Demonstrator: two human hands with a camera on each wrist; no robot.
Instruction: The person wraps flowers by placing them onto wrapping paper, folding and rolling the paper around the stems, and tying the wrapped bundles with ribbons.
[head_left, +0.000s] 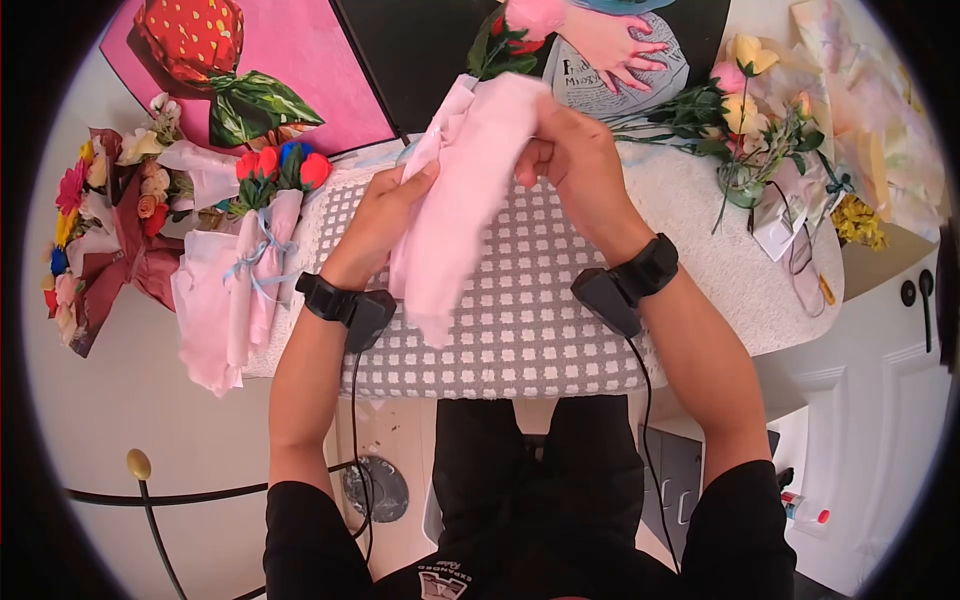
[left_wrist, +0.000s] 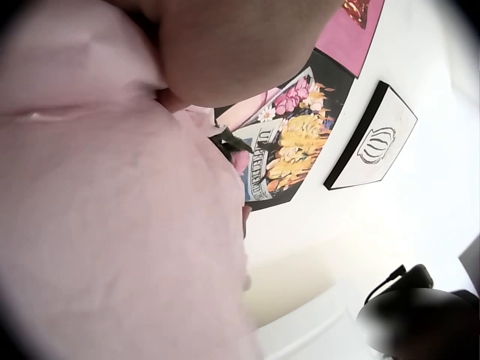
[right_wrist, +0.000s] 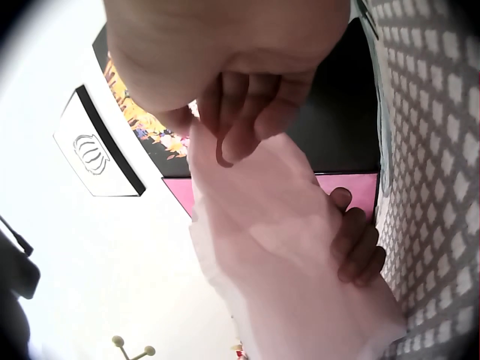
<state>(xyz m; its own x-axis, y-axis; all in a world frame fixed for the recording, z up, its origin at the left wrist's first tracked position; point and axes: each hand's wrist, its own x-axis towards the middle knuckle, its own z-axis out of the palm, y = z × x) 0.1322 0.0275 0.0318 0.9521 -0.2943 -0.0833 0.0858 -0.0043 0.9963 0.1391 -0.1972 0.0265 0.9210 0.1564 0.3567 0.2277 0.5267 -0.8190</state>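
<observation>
Pink wrapping paper [head_left: 465,190] stands folded around a bunch of flowers, whose red bloom and green leaves [head_left: 487,50] show at its top. The left hand [head_left: 385,215] grips the wrapped bundle from its left side, thumb across the paper; in the right wrist view its fingers [right_wrist: 356,244] curl round the paper's edge. At the upper right edge, the right hand [head_left: 580,165] pinches the paper [right_wrist: 262,225] between thumb and index finger, the other fingers curled. Paper fills much of the left wrist view, hiding the stems.
Wrapped bouquets, one with a blue ribbon [head_left: 262,250], lie at the left of the table. Loose flowers [head_left: 745,110], a glass vase [head_left: 742,188] and an orange-handled tool [head_left: 826,289] lie at the right. A grey checked mat [head_left: 520,340] covers the middle; pictures stand behind.
</observation>
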